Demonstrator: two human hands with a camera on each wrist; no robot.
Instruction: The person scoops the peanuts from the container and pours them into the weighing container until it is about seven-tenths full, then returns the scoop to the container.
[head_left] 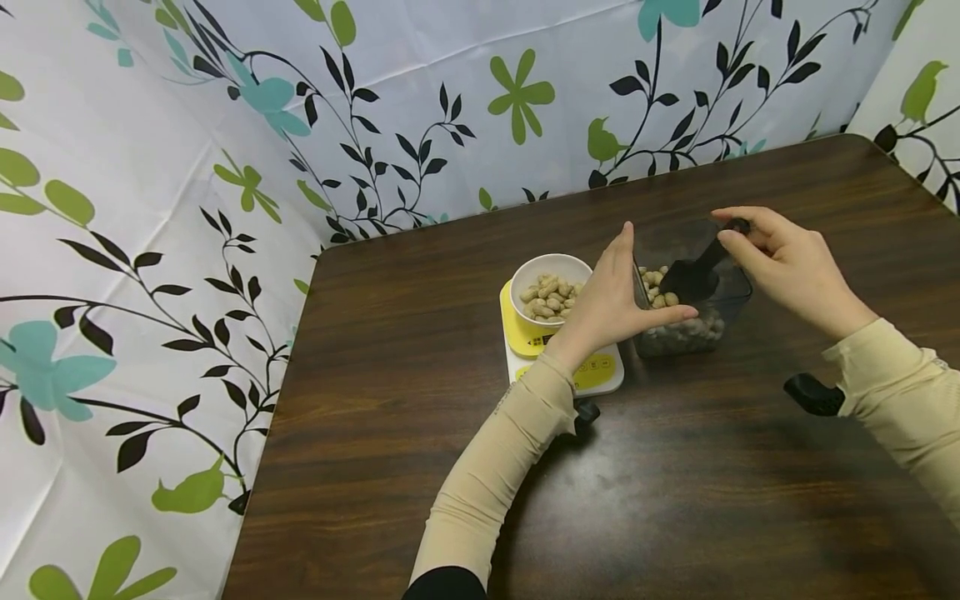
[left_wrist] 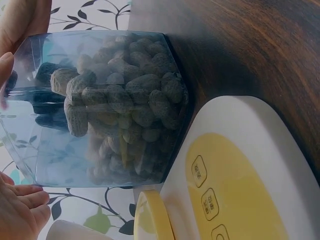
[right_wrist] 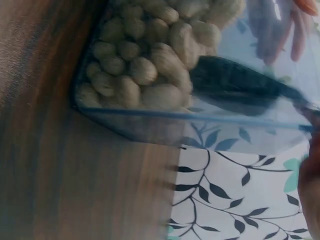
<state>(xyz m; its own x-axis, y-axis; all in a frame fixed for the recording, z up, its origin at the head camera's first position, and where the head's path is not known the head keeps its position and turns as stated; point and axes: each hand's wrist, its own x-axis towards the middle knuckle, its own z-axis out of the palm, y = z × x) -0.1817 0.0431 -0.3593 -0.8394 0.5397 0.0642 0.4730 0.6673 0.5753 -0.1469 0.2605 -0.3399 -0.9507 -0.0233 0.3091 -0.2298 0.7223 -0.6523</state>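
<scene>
My right hand [head_left: 787, 258] pinches the handle of a black scoop [head_left: 693, 279] between thumb and fingers. The scoop's blade dips into a clear bluish plastic container [head_left: 671, 343], against unshelled peanuts [right_wrist: 145, 70]. My left hand [head_left: 603, 300] is at the container's left side, thumb and fingers stretched out and spread along its rim. In the left wrist view, its fingertips [left_wrist: 35, 197] lie right at the rim. A white bowl [head_left: 516, 293] of peanuts stands on a yellow and white kitchen scale [head_left: 517, 335], partly hidden behind the left hand.
The dark wooden table [head_left: 390, 400] ends at the back against a curtain [head_left: 450, 50] with leaves, flowers and birds. The scale stands close to the container's left. Black pieces [head_left: 813, 394] stick out beneath both wrists.
</scene>
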